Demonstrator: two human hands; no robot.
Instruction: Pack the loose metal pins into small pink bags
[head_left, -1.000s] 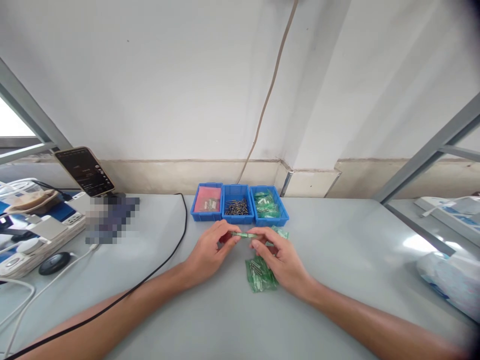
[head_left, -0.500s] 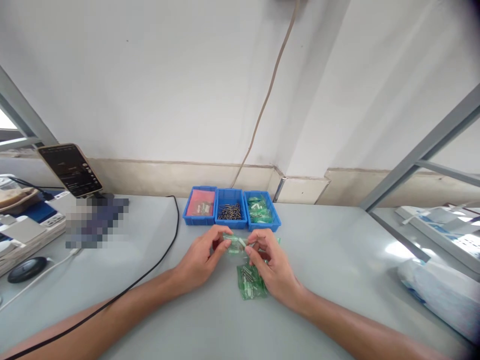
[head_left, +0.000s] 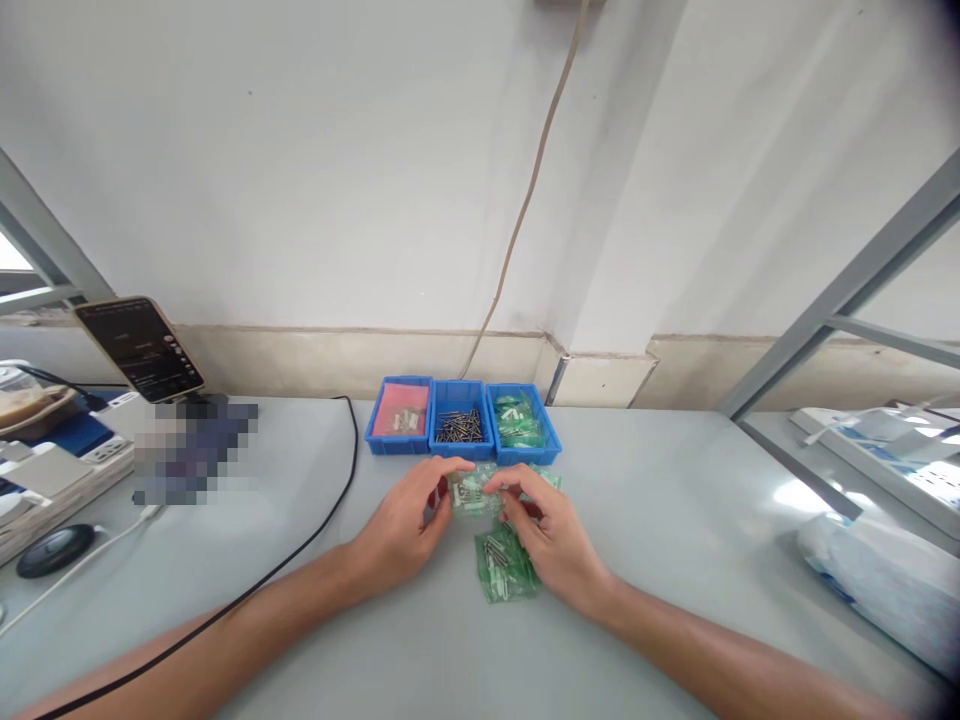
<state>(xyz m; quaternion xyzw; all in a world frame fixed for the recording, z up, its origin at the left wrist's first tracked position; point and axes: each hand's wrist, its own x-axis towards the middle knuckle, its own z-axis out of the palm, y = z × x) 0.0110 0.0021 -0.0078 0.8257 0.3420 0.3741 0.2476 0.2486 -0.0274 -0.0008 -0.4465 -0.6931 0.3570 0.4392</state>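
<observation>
A small clear green plastic bag (head_left: 471, 494) with white pieces inside is held between my two hands. My left hand (head_left: 405, 518) is closed on its left edge, with the forefinger along the top. Fingers of my right hand (head_left: 553, 530) are closed on the right side of the same bag, the forefinger lying over it. Just below, another green bag (head_left: 504, 568) with screws and white pieces lies on the table, partly behind the right hand. Some more green plastic (head_left: 550, 475) shows past the right knuckles.
Three blue bins stand in a row: one with pink material (head_left: 388, 412), one with loose screws (head_left: 460, 427), one with green bags (head_left: 517, 420). A black cable (head_left: 330, 512) crosses my left forearm. A phone (head_left: 141, 348) stands at left; a white soft pack (head_left: 877, 580) lies at right.
The bag between my hands has turned flatter, showing more of its white pieces. My right forefinger has stretched out over it. The camera view has shifted slightly.
</observation>
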